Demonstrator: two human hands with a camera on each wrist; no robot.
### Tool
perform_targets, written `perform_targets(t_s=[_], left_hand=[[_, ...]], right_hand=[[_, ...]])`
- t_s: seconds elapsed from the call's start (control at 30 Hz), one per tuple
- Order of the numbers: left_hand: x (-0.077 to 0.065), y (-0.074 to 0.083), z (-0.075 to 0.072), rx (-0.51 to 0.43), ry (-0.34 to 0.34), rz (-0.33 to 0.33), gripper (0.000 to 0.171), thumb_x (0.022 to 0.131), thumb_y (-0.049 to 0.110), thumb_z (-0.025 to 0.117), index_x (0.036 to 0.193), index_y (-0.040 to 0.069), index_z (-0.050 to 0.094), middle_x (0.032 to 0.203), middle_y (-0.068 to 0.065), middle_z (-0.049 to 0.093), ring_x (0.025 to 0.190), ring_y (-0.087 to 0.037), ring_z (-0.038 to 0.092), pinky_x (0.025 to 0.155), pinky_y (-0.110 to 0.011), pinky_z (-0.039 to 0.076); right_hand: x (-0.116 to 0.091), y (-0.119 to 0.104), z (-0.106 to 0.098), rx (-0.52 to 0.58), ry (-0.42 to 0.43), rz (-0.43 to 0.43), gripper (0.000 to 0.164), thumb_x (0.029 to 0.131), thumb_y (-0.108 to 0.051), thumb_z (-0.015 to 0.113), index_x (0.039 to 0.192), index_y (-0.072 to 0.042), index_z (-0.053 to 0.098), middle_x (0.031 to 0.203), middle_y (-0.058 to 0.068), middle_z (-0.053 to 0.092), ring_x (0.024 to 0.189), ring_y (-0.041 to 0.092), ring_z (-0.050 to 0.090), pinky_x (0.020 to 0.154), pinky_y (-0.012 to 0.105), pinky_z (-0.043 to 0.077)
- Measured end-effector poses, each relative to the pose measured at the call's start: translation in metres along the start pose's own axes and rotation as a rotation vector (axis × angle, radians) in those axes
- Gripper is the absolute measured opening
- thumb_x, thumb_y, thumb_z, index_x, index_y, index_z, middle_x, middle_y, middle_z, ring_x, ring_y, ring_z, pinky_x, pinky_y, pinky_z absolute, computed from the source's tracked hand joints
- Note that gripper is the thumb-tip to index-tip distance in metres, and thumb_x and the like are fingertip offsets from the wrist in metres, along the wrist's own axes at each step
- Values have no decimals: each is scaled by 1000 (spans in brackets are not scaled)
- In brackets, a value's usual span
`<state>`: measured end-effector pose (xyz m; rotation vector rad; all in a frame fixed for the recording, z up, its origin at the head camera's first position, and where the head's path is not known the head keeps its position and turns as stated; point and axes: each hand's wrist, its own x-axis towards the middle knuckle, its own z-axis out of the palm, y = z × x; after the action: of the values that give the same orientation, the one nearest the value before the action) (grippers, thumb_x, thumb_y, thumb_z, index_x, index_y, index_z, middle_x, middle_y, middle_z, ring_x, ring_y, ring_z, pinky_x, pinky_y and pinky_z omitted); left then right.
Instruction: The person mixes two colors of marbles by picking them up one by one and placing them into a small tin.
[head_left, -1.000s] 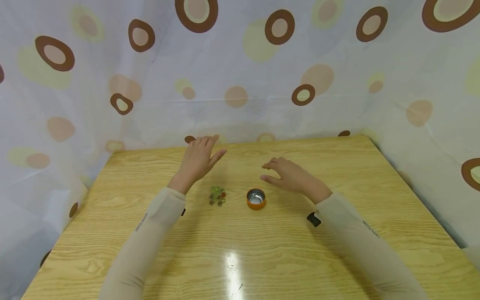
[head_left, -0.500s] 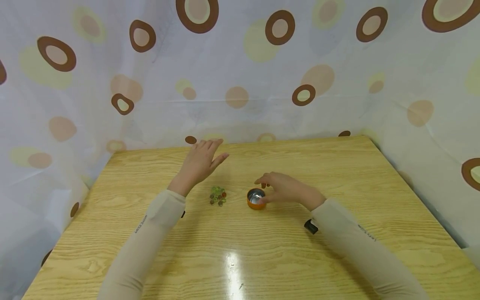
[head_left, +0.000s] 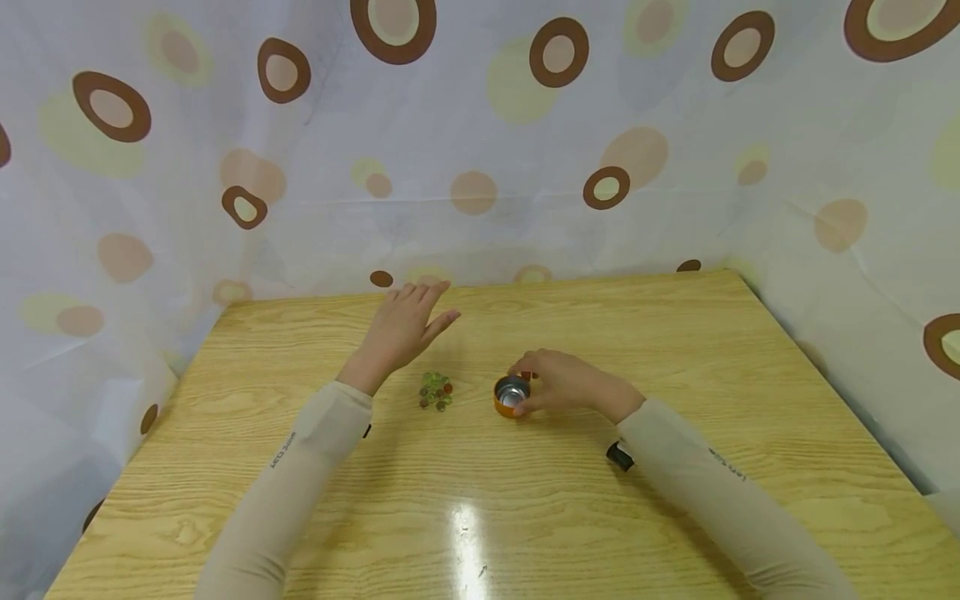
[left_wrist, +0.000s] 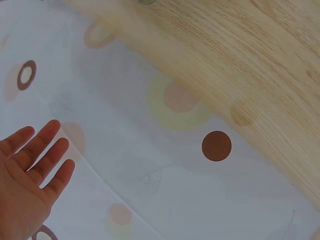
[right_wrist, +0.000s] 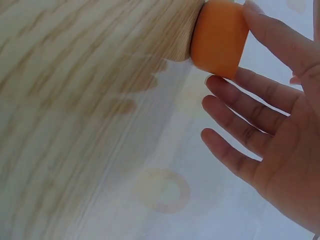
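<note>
A small round orange bowl (head_left: 502,407) with a shiny metal inside stands upright on the wooden table. My right hand (head_left: 573,385) grips it from the right, thumb at the near side and fingers at the far side. In the right wrist view the orange wall of the bowl (right_wrist: 220,37) sits between the thumb and fingers, the other fingers spread below. My left hand (head_left: 397,329) hovers over the table, holding nothing, its fingers straight and spread, also in the left wrist view. Near it lies a cluster of several small round green and reddish pieces (head_left: 435,390).
The wooden table (head_left: 375,533) runs back to a white curtain (head_left: 480,117) with brown and yellow round shapes, which also hangs at both sides. A small black device (head_left: 621,456) shows under the right wrist.
My right hand has come down and left to the bowl, and its fingers have closed round the bowl's side. My left hand has shifted slightly right and toward me. The small pieces lie as before.
</note>
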<state>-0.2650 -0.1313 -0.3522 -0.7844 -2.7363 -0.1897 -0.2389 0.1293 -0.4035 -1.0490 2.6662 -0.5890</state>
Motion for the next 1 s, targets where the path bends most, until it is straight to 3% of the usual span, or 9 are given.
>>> perform_targets(t_s=[0.37, 0.7, 0.83, 1.0], left_hand=[[-5, -1, 4, 21, 18, 14, 56, 92, 48, 34, 134, 13, 35, 122, -10, 51, 112, -29, 45, 93, -44, 34], [-10, -6, 8, 32, 6, 111, 34, 91, 31, 48, 119, 12, 53, 103, -4, 60, 94, -22, 55, 81, -38, 44], [-12, -11, 11, 1, -37, 158, 25, 88, 25, 55, 110, 13, 61, 90, 0, 63, 78, -17, 57, 71, -33, 46], [-16, -14, 15, -60, -170, 165, 23, 84, 21, 60, 107, 14, 63, 85, 2, 62, 70, -14, 56, 64, -28, 46]], right_hand=[[-1, 0, -1, 93, -18, 34, 49, 69, -41, 72, 107, -13, 58, 89, 1, 55, 77, 15, 49, 66, 28, 41], [0, 3, -2, 146, -18, 40, 48, 68, -41, 72, 106, -14, 58, 71, -2, 53, 61, 10, 45, 56, 24, 40], [1, 5, 0, 142, -15, 18, 48, 69, -41, 72, 106, -13, 58, 69, -3, 53, 59, 10, 45, 55, 24, 41], [2, 5, 0, 132, -19, 14, 48, 70, -40, 71, 106, -12, 58, 70, -3, 53, 57, 9, 45, 54, 24, 41]])
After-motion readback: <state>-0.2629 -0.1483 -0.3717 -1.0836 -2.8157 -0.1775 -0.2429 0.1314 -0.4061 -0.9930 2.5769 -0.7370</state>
